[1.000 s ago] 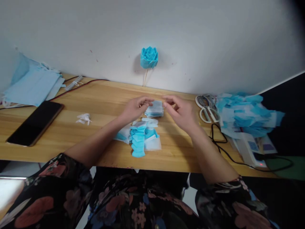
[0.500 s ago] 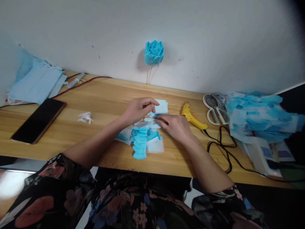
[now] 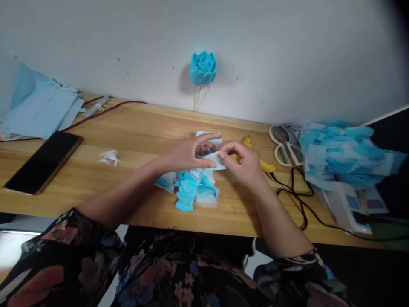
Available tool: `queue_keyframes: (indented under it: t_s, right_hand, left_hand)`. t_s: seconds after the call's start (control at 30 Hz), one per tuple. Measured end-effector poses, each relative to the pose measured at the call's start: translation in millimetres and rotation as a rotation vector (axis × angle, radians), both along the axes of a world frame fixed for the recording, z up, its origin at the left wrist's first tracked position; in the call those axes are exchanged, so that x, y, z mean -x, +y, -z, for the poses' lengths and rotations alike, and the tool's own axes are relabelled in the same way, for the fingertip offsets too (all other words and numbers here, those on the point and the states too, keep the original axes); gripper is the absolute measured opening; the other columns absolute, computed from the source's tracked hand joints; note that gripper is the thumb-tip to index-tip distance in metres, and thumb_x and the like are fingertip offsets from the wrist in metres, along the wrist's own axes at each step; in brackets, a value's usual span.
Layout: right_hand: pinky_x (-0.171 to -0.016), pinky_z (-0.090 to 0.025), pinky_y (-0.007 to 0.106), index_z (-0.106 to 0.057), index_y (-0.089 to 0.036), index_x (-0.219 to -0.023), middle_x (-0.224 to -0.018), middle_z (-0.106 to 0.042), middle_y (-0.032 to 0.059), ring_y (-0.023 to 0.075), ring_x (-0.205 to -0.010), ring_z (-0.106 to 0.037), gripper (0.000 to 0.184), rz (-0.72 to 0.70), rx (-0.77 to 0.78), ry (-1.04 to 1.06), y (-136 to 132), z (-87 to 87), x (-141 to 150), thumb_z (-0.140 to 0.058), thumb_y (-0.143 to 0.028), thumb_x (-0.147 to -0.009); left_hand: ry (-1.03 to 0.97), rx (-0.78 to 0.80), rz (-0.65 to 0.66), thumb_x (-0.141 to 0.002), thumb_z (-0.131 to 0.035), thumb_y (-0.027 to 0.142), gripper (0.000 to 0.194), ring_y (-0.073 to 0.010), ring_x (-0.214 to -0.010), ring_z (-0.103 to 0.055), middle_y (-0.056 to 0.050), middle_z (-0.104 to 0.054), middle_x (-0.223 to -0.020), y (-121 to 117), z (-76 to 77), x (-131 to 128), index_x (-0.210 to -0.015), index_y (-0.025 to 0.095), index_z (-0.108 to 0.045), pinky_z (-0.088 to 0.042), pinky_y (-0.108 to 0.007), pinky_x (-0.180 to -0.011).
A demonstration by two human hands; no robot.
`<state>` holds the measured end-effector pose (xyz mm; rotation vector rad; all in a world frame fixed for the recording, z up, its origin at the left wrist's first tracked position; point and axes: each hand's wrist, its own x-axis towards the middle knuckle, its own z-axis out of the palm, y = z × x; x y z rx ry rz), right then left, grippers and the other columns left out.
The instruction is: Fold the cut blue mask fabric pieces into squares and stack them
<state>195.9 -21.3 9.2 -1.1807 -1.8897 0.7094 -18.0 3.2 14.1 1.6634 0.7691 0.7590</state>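
My right hand [image 3: 244, 164] pinches a small pale blue-white fabric piece [image 3: 218, 161] by its upper edge, between thumb and fingertips. Around the left side of that piece curves my left hand [image 3: 188, 154], its index finger stretched out and its thumb apart below, near the piece's edge. Beyond the hands lies a stack of pale fabric squares [image 3: 209, 134], partly covered by the fingers. Below them on the table is a row of overlapping blue cut petals [image 3: 185, 192], beside further blue and white fabric pieces [image 3: 207, 196].
A yellow glue gun [image 3: 266, 166] lies partly behind my right hand, near white-handled scissors [image 3: 289, 154]. A pile of blue scraps [image 3: 348, 153] is at right. A blue fabric flower [image 3: 203, 68] on a stick leans at the wall. Masks [image 3: 41, 106] and a phone [image 3: 44, 162] lie left.
My right hand has lifted a fabric piece from near the stack and turned it up. My left hand has opened wider and moved beside it. The view has shifted slightly.
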Motion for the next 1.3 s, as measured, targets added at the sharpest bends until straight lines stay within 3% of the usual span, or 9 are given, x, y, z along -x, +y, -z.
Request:
queue_keyframes:
  t_s: [0.2,0.33,0.5,0.63,0.8,0.93,1.0,1.13,1.3]
  right_hand:
    - [-0.062,-0.045,0.029,-0.064,-0.024,-0.088,-0.075,-0.065,-0.0002,0.0152,-0.066,-0.058,0.019,0.125,0.158,0.177,0.1,7.8,1.3,-0.065,-0.043,-0.088]
    - [-0.063,-0.045,0.029,-0.063,-0.025,-0.088,-0.071,-0.060,-0.0010,0.0151,-0.066,-0.054,0.025,0.179,0.143,0.257,4.2,8.5,0.2,-0.066,-0.050,-0.086]
    - [-0.061,-0.044,0.029,-0.058,-0.026,-0.086,-0.071,-0.052,-0.0009,0.0153,-0.066,-0.049,0.031,0.330,0.117,0.368,12.6,10.0,-2.7,-0.067,-0.056,-0.081]
    - [-0.055,-0.042,0.028,-0.054,-0.027,-0.087,-0.071,-0.050,-0.0002,0.0167,-0.066,-0.049,0.037,0.347,0.202,0.408,14.0,8.0,-1.1,-0.065,-0.061,-0.078]
    - [-0.058,-0.045,0.028,-0.054,-0.027,-0.087,-0.072,-0.049,-0.0011,0.0154,-0.066,-0.049,0.032,0.338,0.190,0.435,11.7,7.2,0.3,-0.065,-0.057,-0.081]
    - [-0.055,-0.046,0.027,-0.056,-0.026,-0.089,-0.074,-0.052,-0.0011,0.0142,-0.064,-0.050,0.027,0.356,0.150,0.534,11.8,8.9,0.7,-0.067,-0.050,-0.082]
    - [-0.054,-0.046,0.026,-0.057,-0.026,-0.091,-0.076,-0.054,-0.0011,0.0130,-0.063,-0.051,0.026,0.377,0.125,0.556,12.2,10.3,1.9,-0.067,-0.048,-0.083]
    - [-0.055,-0.048,0.024,-0.061,-0.026,-0.096,-0.075,-0.058,-0.0029,0.0116,-0.063,-0.054,0.024,0.344,0.024,0.597,9.9,14.9,6.3,-0.070,-0.046,-0.085]
    - [-0.071,-0.056,0.029,-0.066,-0.028,-0.110,-0.082,-0.070,-0.0022,0.0142,-0.073,-0.067,0.024,0.193,-0.080,0.450,-1.5,20.1,8.5,-0.071,-0.038,-0.089]
  left_hand:
    - [0.022,0.125,0.096,-0.073,-0.079,0.023,0.078,-0.0184,-0.086,-0.068,-0.006,-0.074,-0.106,1.5,7.8,-0.1,-0.146,0.025,-0.052,-0.051,-0.025,-0.070]
    - [0.071,0.072,0.076,-0.067,-0.079,0.019,0.075,-0.0182,-0.088,-0.068,-0.005,-0.075,-0.107,2.0,8.7,0.2,-0.139,0.027,-0.060,-0.050,-0.023,-0.070]
    - [0.171,0.095,0.165,-0.075,-0.076,0.026,0.068,-0.0162,-0.072,-0.065,-0.005,-0.075,-0.092,-0.2,8.0,2.2,-0.140,0.021,-0.057,-0.047,-0.023,-0.061]
    - [0.093,0.088,0.160,-0.078,-0.077,0.031,0.066,-0.0182,-0.080,-0.068,-0.007,-0.076,-0.094,-1.4,5.9,1.5,-0.140,0.022,-0.055,-0.050,-0.025,-0.068]
    - [0.060,-0.016,0.004,-0.077,-0.078,0.032,0.062,-0.0194,-0.086,-0.070,-0.008,-0.075,-0.102,-0.2,5.3,-2.2,-0.135,0.022,-0.058,-0.054,-0.030,-0.079]
    - [0.017,-0.189,-0.320,-0.084,-0.072,0.036,0.020,-0.0160,-0.080,-0.065,-0.005,-0.072,-0.088,-0.2,5.4,-2.5,-0.093,0.018,-0.068,-0.050,-0.027,-0.077]
    - [-0.006,-0.238,-0.432,-0.091,-0.063,0.039,0.028,-0.0134,-0.068,-0.058,-0.002,-0.065,-0.071,-2.1,3.6,-1.7,-0.072,0.017,-0.063,-0.046,-0.025,-0.067]
    - [0.051,-0.220,-0.261,-0.092,-0.061,0.044,0.039,-0.0119,-0.061,-0.055,-0.001,-0.062,-0.061,-7.6,1.9,-3.5,-0.067,0.015,-0.065,-0.040,-0.023,-0.058]
    - [-0.012,-0.052,-0.107,-0.088,-0.066,0.042,0.029,-0.0141,-0.075,-0.064,-0.004,-0.074,-0.082,-6.9,11.2,-10.4,-0.087,0.015,-0.074,-0.047,-0.024,-0.067]
